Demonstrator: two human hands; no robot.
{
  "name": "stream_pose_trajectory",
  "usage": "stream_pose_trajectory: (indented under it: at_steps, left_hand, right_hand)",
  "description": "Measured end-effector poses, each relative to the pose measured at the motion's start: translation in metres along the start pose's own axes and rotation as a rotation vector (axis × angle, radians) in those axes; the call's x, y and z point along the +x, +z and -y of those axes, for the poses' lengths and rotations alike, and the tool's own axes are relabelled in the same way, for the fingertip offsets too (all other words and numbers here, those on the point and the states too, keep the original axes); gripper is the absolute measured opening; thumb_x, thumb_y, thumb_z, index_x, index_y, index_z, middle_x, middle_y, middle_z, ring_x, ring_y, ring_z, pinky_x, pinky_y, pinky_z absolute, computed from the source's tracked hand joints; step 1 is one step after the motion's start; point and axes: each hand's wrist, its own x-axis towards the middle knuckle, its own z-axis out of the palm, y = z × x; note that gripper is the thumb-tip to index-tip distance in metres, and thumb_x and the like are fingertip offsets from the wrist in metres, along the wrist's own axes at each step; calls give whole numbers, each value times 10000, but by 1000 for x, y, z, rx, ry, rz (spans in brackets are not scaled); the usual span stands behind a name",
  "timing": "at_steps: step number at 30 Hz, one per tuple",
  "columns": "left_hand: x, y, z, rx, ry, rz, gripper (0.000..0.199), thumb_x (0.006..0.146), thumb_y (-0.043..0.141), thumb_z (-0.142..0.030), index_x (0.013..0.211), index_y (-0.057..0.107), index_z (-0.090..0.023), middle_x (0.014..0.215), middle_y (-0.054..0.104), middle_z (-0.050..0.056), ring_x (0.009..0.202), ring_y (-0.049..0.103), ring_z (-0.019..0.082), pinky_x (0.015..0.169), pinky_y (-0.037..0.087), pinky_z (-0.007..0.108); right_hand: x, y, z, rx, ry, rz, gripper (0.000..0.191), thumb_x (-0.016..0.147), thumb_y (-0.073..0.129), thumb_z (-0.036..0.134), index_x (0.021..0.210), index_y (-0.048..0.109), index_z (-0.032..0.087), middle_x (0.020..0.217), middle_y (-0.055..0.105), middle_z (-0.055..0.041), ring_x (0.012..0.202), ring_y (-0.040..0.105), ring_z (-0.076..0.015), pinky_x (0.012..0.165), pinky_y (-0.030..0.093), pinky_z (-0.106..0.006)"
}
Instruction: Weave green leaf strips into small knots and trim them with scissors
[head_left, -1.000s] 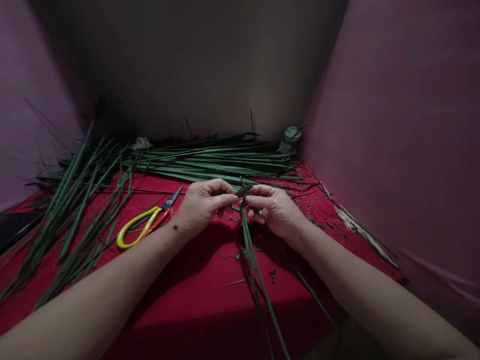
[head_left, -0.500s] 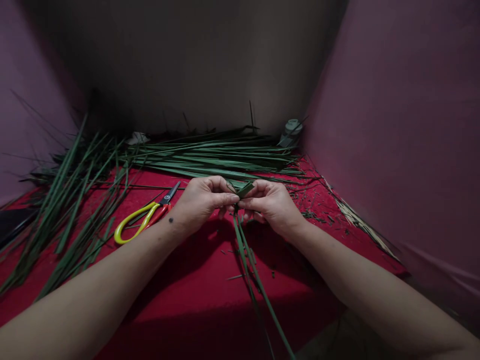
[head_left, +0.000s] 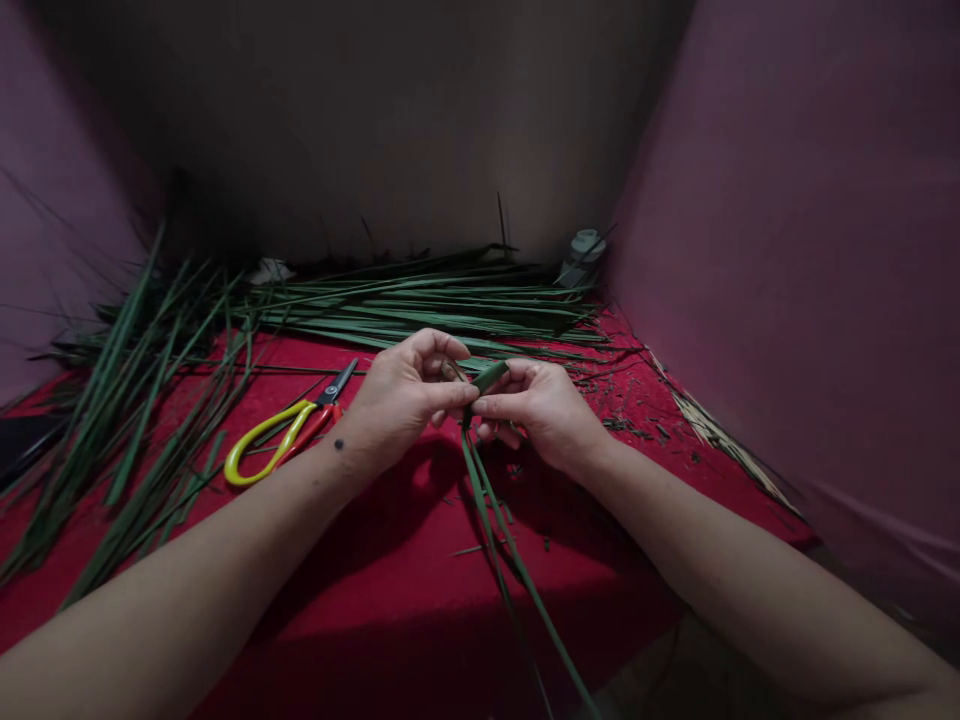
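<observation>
Between both hands, above the red table, is a folded green leaf strip (head_left: 491, 376). My left hand (head_left: 415, 385) pinches its left side between thumb and fingers, the index finger arched up. My right hand (head_left: 541, 405) grips the strip from the right, thumb tip close to the left thumb. Long leaf tails (head_left: 506, 535) hang from the fold down toward the table's front edge. Scissors (head_left: 300, 425) with yellow and red handles lie beside my left wrist, blades pointing away. The fingers partly hide the fold.
A pile of long green leaves (head_left: 420, 305) spans the back, with another heap (head_left: 142, 380) at the left. A jar (head_left: 583, 258) stands at the back right. Pale thin sticks (head_left: 731, 445) lie along the right edge of the red cloth (head_left: 420, 610). Leaf scraps are scattered about.
My left index finger has lifted and spread from the thumb. The folded strip has turned slightly and shows more of its flat side. The view has shifted a little.
</observation>
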Motion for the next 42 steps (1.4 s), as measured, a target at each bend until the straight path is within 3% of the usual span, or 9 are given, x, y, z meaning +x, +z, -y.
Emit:
stream_pose_trajectory:
  at_steps: [6, 12, 19, 25, 34, 42]
  left_hand:
    - [-1, 0, -1, -31, 8, 25, 321, 635, 683, -99, 918, 549, -168, 588, 564, -59, 469, 486, 70, 437, 369, 182]
    - [-2, 0, -1, 10, 29, 29, 276, 634, 712, -142, 863, 559, -156, 559, 562, -57, 490, 516, 85, 466, 398, 192]
    - [1, -7, -4, 29, -33, 156, 86, 720, 660, -192, 746, 617, -122, 572, 646, 4, 478, 562, 99, 511, 457, 224]
    - [1, -7, -6, 21, -79, 145, 100, 695, 670, -174, 739, 599, -119, 555, 662, 18, 455, 590, 126, 503, 475, 246]
    - [-1, -3, -10, 44, -113, 97, 110, 650, 678, -150, 710, 591, -118, 496, 623, -13, 429, 574, 121, 480, 462, 238]
    - [-5, -1, -10, 68, -91, 41, 77, 654, 654, -120, 692, 589, -139, 468, 587, -40, 431, 551, 102, 479, 447, 216]
  right_hand:
    - [0, -1, 0, 192, 71, 59, 216, 620, 753, 230, 746, 616, 122, 632, 641, -23, 491, 595, -124, 408, 413, -211]
    - [-1, -1, -2, 95, 32, -65, 185, 650, 732, 274, 706, 632, 129, 572, 617, -4, 449, 535, -101, 437, 400, -229]
    - [-3, 0, 0, 60, 34, -131, 174, 631, 739, 260, 667, 627, 132, 576, 613, 3, 483, 532, -98, 455, 383, -222]
    - [-4, 2, 1, -55, -61, -119, 153, 692, 690, 255, 707, 646, 110, 603, 625, -10, 510, 530, -88, 485, 380, -215]
    - [-3, 7, -1, -142, -90, -107, 162, 748, 620, 257, 652, 592, 130, 525, 557, 28, 422, 454, -62, 419, 344, -198]
    - [-4, 4, -7, -43, -27, -63, 217, 704, 690, 342, 695, 614, 138, 609, 612, -3, 486, 516, -87, 482, 410, -227]
